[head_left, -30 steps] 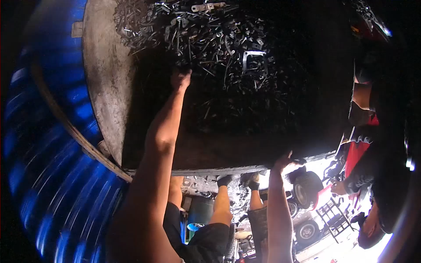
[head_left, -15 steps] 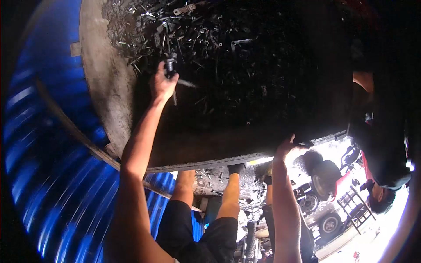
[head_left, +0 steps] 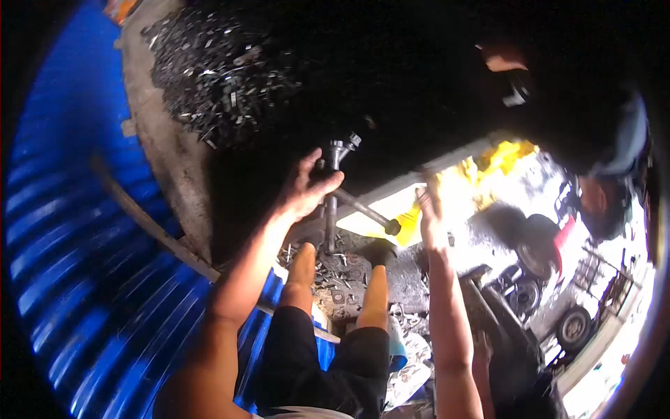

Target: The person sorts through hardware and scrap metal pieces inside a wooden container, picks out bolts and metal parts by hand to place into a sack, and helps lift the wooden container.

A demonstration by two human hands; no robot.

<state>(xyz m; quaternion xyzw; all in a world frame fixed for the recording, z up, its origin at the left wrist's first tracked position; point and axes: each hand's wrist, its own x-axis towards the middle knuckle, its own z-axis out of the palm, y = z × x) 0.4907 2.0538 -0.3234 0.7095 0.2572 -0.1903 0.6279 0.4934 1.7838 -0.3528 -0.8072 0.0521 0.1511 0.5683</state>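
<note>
My left hand (head_left: 310,187) is closed around several long metal bolts (head_left: 333,206), held above the table's front edge. One bolt hangs nearly upright, and another slants down to the right with its round end over something yellow. My right hand (head_left: 431,213) is raised beside the yellow material (head_left: 407,222), to the right of the bolts; its fingers are partly blurred against the glare, and whether it holds anything is unclear. A heap of small metal parts (head_left: 227,87) lies on the dark tabletop at the upper left.
Blue corrugated metal (head_left: 77,279) runs down the left, with a wooden strip (head_left: 150,227) along it. A bright yellow bag-like item (head_left: 506,159) lies beyond the table edge. Another person's arm (head_left: 506,64) shows at the upper right. Wheels (head_left: 574,328) stand at the lower right.
My left hand has come back from the metal heap toward me with the bolts, and the view has turned right. Yellow material now shows more fully beside my right hand.
</note>
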